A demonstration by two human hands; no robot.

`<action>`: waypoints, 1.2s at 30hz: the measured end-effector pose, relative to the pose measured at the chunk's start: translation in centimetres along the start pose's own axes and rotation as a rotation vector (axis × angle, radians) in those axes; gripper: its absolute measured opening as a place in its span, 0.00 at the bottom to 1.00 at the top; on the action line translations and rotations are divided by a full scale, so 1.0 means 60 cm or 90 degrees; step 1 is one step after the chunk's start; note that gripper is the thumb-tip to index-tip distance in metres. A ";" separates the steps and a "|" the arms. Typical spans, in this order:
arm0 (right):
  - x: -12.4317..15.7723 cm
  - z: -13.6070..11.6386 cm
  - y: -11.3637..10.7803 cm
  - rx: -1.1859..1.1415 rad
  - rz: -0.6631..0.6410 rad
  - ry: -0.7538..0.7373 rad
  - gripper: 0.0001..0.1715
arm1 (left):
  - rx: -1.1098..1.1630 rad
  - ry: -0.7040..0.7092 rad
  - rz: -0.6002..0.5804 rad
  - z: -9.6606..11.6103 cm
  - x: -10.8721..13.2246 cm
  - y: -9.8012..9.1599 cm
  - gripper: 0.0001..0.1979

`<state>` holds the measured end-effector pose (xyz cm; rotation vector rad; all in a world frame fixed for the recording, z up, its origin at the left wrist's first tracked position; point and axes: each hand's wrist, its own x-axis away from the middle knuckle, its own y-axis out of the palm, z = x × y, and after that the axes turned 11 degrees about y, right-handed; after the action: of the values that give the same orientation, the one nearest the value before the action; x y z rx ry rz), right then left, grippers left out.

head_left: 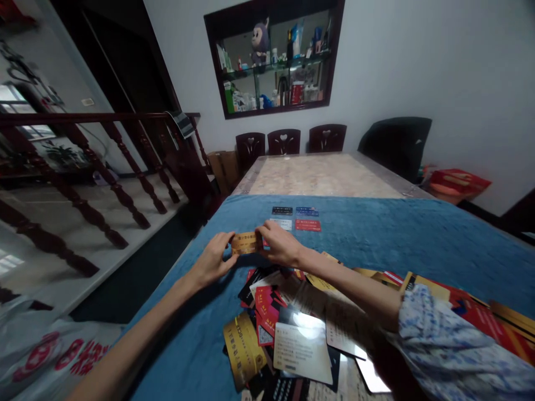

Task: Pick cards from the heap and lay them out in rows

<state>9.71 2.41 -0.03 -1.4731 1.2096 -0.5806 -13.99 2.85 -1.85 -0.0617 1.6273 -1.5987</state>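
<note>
A gold card (pixel 244 243) is held level above the blue cloth between my two hands. My left hand (pixel 214 257) pinches its left end with thumb and fingers. At the right end, my right hand (pixel 278 244) grips it too. Just beyond lie a black card (pixel 282 211), a blue card (pixel 307 212), a white card (pixel 282 224) and a red card (pixel 308 225), set out in two rows. The white one is partly hidden by my right hand. Below my hands spreads a loose heap of cards, with a larger gold card (pixel 244 351) and a cream card (pixel 301 352) on top.
Blue cloth (pixel 376 234) covers the near part of the table; a marble-patterned top (pixel 309 172) shows behind it. More red and gold cards (pixel 472 314) lie under and past my right forearm. A plastic bag (pixel 54 351) is at lower left, beside a wooden railing (pixel 112 178). Chairs (pixel 284 143) stand at the far end.
</note>
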 end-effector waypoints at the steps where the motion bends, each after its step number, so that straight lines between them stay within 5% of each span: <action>1: 0.005 0.009 -0.008 -0.002 0.003 -0.002 0.16 | 0.003 0.013 -0.007 0.003 -0.012 0.000 0.23; 10: 0.066 0.104 -0.072 0.000 0.059 0.008 0.18 | 0.034 0.104 -0.075 0.039 -0.125 0.034 0.22; 18: 0.104 0.177 -0.085 -0.015 0.055 0.076 0.26 | 0.073 0.138 -0.118 0.062 -0.198 0.091 0.23; 26: 0.115 0.219 -0.062 -0.002 0.009 0.132 0.20 | 0.072 0.121 -0.236 0.076 -0.227 0.129 0.20; 36: 0.108 0.247 -0.038 0.027 -0.058 0.182 0.25 | 0.046 0.091 -0.339 0.078 -0.240 0.156 0.19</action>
<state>25.58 2.66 -3.86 -1.4494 1.3449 -0.8973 2.73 8.94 -1.73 -0.3784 1.7541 -2.0995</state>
